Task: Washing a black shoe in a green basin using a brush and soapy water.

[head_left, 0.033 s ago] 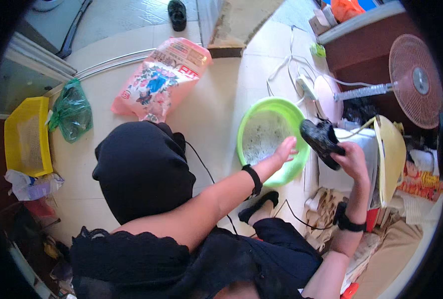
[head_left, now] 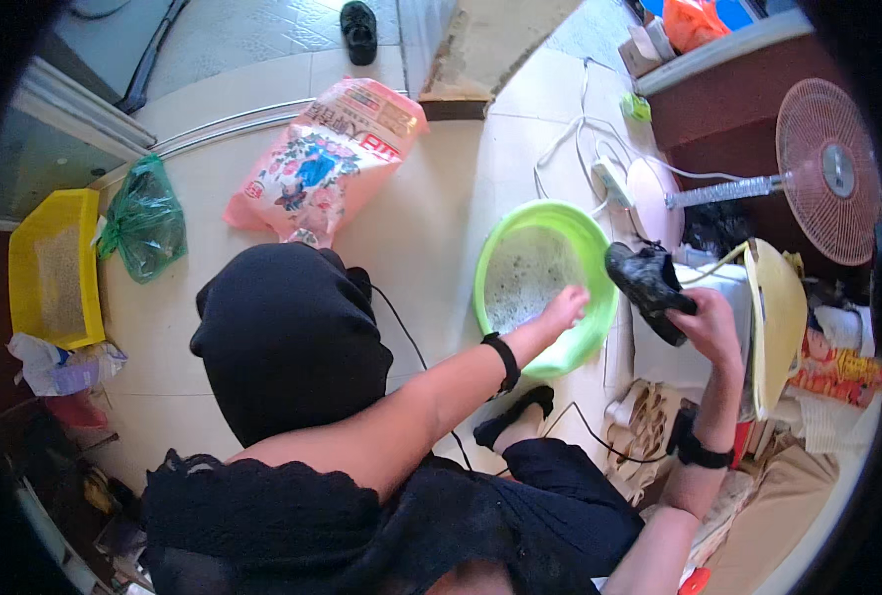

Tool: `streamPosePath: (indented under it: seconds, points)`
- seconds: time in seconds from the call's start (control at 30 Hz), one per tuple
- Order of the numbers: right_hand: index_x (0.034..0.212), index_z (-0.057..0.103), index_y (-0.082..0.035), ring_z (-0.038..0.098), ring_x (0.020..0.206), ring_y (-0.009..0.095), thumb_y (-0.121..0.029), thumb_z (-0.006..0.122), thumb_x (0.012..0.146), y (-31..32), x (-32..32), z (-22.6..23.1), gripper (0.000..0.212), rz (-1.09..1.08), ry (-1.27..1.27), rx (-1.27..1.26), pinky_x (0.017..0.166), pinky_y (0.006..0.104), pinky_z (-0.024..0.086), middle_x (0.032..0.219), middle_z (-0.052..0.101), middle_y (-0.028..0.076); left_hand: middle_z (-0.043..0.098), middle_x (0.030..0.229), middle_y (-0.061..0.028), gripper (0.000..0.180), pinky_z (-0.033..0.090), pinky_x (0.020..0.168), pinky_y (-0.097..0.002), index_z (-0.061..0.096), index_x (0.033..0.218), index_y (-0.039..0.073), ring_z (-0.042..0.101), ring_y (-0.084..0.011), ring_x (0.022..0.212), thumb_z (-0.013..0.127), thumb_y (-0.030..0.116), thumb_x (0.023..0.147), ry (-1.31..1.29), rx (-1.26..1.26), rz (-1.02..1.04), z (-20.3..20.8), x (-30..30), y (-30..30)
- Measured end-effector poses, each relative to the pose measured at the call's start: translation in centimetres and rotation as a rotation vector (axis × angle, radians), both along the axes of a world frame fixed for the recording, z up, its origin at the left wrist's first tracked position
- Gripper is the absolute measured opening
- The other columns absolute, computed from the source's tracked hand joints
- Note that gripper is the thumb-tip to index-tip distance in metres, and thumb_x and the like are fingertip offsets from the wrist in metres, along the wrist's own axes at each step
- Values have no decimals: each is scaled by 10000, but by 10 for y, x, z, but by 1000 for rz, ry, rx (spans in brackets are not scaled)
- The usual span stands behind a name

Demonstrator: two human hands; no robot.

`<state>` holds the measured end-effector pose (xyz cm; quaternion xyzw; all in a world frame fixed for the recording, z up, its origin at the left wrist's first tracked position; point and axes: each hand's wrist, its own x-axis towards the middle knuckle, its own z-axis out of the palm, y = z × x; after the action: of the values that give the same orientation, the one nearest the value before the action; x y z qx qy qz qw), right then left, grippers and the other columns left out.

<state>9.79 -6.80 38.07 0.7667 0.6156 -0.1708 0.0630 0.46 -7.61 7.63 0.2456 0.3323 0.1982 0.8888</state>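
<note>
Head view looks down over a person in black clothes crouched on a pale tiled floor (head_left: 431, 228); the left hand (head_left: 566, 307) reaches out with fingers loosely together and dips over the near rim of a green basin (head_left: 589, 238), which holds soapy water; a dark band sits on that wrist; the right hand (head_left: 708, 327) is closed around the heel end of a wet black shoe (head_left: 647, 283), held tilted just above the basin's right edge, toe pointing back toward the basin; this wrist too wears a dark band; just right of the shoe stands a yellow lid-like piece (head_left: 778, 317) on edge; beyond the basin lies a white power strip (head_left: 611, 180) with its cord looping over the tiles, and a pink fan (head_left: 825, 171) lies tipped on its side; farther left a pink printed bag (head_left: 327, 164) rests on the floor, a green plastic bag (head_left: 143, 223) and a yellow tray (head_left: 54, 268) well apart from it; at the far edge lies a single black slipper (head_left: 359, 30).
</note>
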Motion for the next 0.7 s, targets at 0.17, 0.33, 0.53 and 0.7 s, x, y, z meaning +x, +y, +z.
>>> streamPosePath:
  seconds: [0.17, 0.33, 0.53, 0.7]
  points:
    - [784, 620, 29, 546, 601, 212, -38, 688, 639, 39, -27, 38, 173, 102, 163, 112, 602, 306, 439, 657, 571, 117, 636, 736, -166, 249, 471, 660, -394, 644, 787, 44, 613, -302, 711, 506, 246, 741, 492, 488, -150, -69, -8, -17]
    - [741, 601, 23, 499, 595, 95, -75, 702, 686, 134, -116, 53, 152, 321, 409, 192, 544, 265, 397, 629, 550, 66, 641, 732, -170, 235, 470, 661, -419, 647, 749, 52, 617, -325, 704, 515, 245, 728, 539, 432, -182, -78, -18, 1]
    - [787, 645, 18, 527, 575, 114, -235, 674, 738, 260, -243, -34, 259, 362, 643, 340, 546, 277, 416, 604, 573, 80, 647, 790, -186, 236, 474, 692, -432, 661, 775, 62, 624, -339, 762, 498, 228, 738, 662, 313, -148, -88, -21, 2]
    - [897, 663, -6, 630, 645, 276, -303, 678, 725, 373, -285, -84, 343, 450, 563, 658, 618, 349, 480, 702, 650, 142, 631, 929, -215, 263, 465, 800, -456, 658, 844, 44, 597, -378, 911, 455, 203, 789, 593, 230, -272, -65, -29, -7]
